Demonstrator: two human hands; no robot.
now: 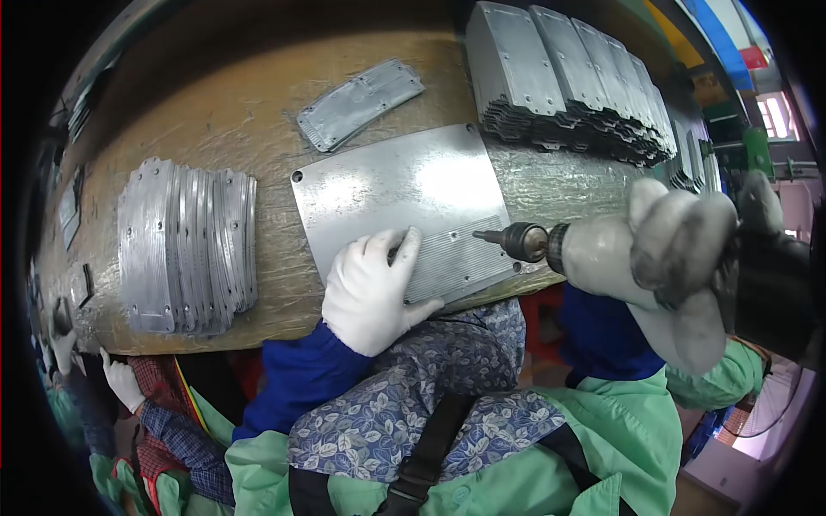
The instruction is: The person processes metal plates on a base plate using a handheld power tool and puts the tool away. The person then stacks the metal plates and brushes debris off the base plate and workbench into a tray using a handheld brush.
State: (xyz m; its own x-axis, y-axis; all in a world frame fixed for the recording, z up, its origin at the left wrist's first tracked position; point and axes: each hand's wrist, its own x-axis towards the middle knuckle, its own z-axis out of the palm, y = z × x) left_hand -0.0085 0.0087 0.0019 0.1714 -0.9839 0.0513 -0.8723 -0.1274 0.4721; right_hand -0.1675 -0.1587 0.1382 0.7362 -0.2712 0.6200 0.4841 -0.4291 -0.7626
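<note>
My left hand (370,292), in a white glove, rests on a ribbed metal plate (460,258) with its thumb and fingers apart, pressing rather than gripping. That plate lies on the near right part of a larger smooth metal sheet (387,181) with dark holes at its corners. In my right hand (684,241), also gloved, is a power drill (598,249) held sideways. Its short bit points left over the ribbed plate, close to a small hole; whether the tip touches the plate I cannot tell.
A row of upright metal plates (185,249) stands on the worktable (258,103) at left. Tall stacks of similar plates (551,69) fill the back right. A few loose plates (361,101) lie behind the sheet. A co-worker's gloved hand (123,380) shows at lower left.
</note>
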